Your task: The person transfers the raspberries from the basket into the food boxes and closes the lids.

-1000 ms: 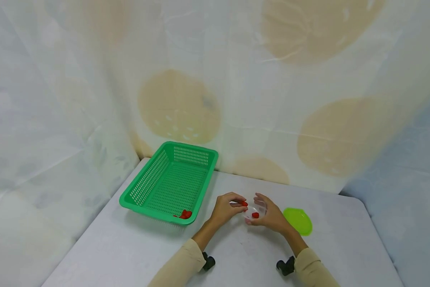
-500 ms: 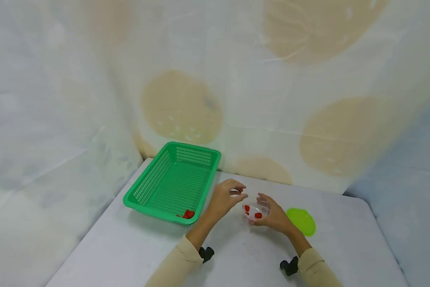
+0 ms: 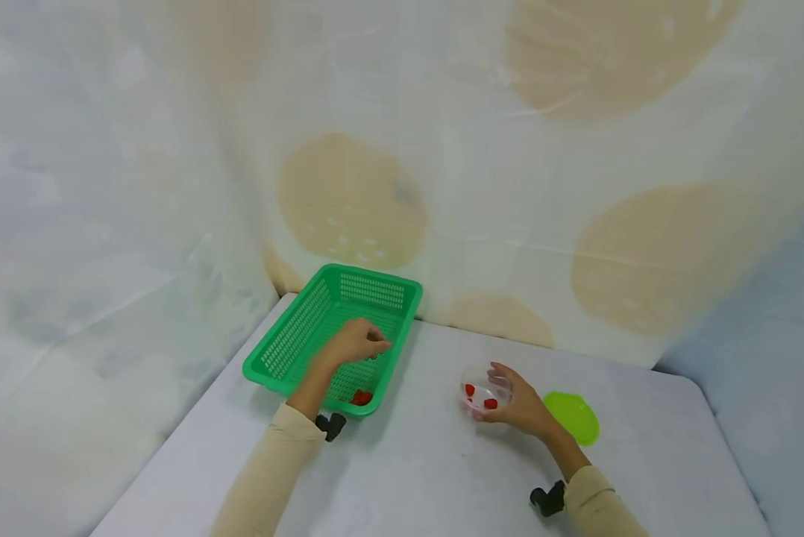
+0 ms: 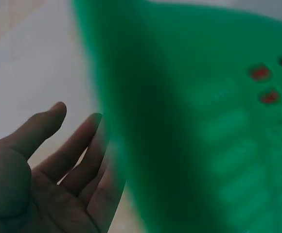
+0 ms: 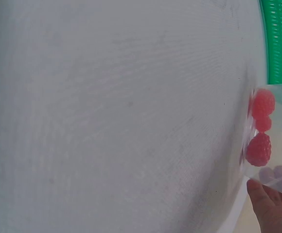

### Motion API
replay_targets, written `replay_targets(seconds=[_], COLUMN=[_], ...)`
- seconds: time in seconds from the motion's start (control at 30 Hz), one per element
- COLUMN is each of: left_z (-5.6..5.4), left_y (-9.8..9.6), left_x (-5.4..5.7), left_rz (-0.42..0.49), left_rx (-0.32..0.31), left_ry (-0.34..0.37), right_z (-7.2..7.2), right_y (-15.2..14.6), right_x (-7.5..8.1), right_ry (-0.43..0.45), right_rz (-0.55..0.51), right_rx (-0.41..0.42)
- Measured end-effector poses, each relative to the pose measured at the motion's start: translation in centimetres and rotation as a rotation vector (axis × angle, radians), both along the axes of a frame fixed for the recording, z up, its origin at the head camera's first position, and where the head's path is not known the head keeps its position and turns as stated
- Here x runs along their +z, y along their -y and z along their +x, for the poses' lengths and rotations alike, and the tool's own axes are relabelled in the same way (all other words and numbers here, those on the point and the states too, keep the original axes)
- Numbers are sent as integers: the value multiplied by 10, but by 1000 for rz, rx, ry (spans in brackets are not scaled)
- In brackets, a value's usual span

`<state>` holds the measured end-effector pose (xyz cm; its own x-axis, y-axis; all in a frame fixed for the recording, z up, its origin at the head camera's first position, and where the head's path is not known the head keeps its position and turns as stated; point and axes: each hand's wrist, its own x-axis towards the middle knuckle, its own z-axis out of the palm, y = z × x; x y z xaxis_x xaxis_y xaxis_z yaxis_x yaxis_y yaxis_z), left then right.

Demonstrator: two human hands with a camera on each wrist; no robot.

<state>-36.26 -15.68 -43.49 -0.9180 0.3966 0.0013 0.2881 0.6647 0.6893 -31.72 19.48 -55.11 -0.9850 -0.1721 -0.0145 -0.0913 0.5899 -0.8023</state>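
Observation:
My left hand [image 3: 353,343] hovers over the green plastic basket [image 3: 368,274], its fingers loosely bent with nothing between them. In the left wrist view this hand [image 4: 53,179] is spread beside the blurred basket wall [image 4: 146,121], some fingertips hidden behind it. Several red raspberries [image 3: 361,397] lie in the basket's near right corner. With thumb and fingers, my right hand [image 3: 524,404] grips a small clear plastic container [image 3: 480,394] from its right side. Raspberries [image 5: 259,149] sit at the bottom of that container, seen through its wall in the right wrist view.
A lime-green lid [image 3: 572,418] lies on the white table [image 3: 429,477], just right of my right hand. Patterned fabric [image 3: 476,186] hangs behind the table and at both sides. Black camera mounts stick out from both wrists.
My left hand let go of a raspberry in the clear container, then moved left over the basket. The right hand stays on the container. The head view shifted slightly.

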Motion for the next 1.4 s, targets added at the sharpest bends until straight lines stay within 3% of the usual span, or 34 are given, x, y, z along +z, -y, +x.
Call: replay_targets(seconds=[0.1, 0.3, 0.4, 0.57, 0.9, 1.17, 1.3, 1.4], left_z=[-7, -3, -1, -5, -9, -6, -9, -14], left_y=[9, 14, 15, 19, 21, 20, 22, 26], left_x=[-9, -24, -33, -46, -61, -58, -57, -56], left_rz=[-56, -186, -167, -105, -251, -321, -310, -229], left_rx=[-24, 112, 164, 194, 196, 175, 154, 163], left_ry=[123, 259, 304, 367, 356, 333, 298, 233], right_z=[0, -1, 0, 0, -1, -2, -1, -1], right_y=[-2, -2, -1, 0, -1, -1, -1, -1], right_x=[1, 0, -1, 0, -2, -1, 0, -1], right_ry=[-1, -11, -11, -15, -14, 2, 7, 5], right_rz=[4, 6, 6, 2, 10, 7, 3, 5], right_rx=[-6, -3, 0, 0, 0, -5, -7, -5])
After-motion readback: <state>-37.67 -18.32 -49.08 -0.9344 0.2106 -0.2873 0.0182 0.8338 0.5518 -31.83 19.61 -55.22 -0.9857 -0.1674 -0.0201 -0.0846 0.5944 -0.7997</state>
